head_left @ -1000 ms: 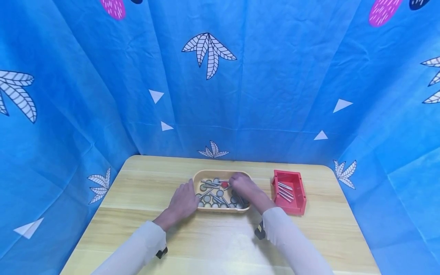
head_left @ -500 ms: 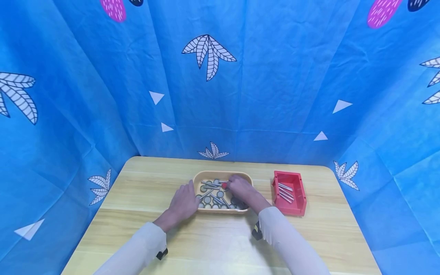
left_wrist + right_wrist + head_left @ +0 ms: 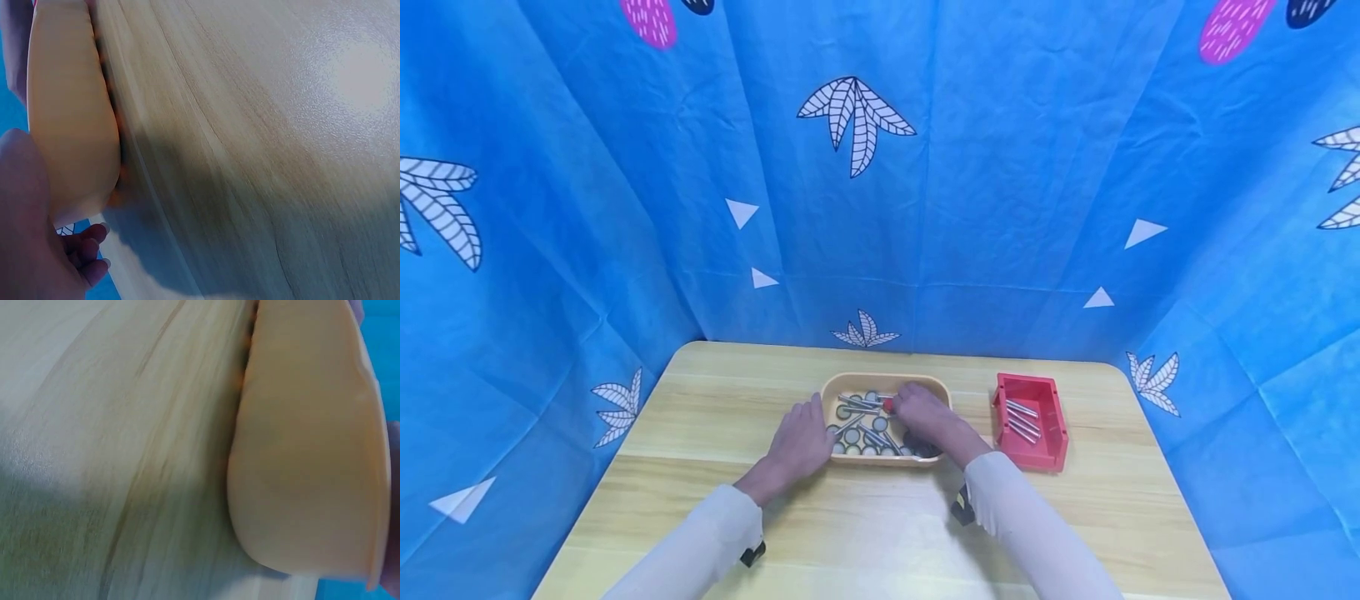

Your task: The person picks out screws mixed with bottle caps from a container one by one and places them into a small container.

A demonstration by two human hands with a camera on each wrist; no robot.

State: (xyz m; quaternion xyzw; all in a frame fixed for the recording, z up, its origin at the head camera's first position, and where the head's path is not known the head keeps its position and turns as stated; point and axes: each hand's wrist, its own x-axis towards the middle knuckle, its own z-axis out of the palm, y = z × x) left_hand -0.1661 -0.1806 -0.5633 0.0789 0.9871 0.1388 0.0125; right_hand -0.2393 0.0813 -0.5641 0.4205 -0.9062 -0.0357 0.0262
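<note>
A beige plastic tray (image 3: 887,461) on the table holds several grey round discs (image 3: 880,424) and thin silver rods (image 3: 850,424). My left hand (image 3: 801,437) grips the tray's left end; in the left wrist view its thumb lies along the near side and the fingers (image 3: 87,253) curl below the end. My right hand (image 3: 925,412) reaches over the near rim into the right half of the tray, fingers pointing down. A small red round piece (image 3: 888,406) shows right at its fingertips. I cannot tell what the right fingers hold; the tray wall hides them in the right wrist view.
A red open bin (image 3: 1033,458) stands to the right of the tray, with several silver rods (image 3: 1022,421) lying in it. The wooden table (image 3: 865,533) ends at the back against a blue patterned cloth (image 3: 880,233), which also hangs at both sides.
My right hand has shifted slightly left inside the tray, and its fingertips now partly cover the red round piece. The left hand, tray and red bin have stayed in place.
</note>
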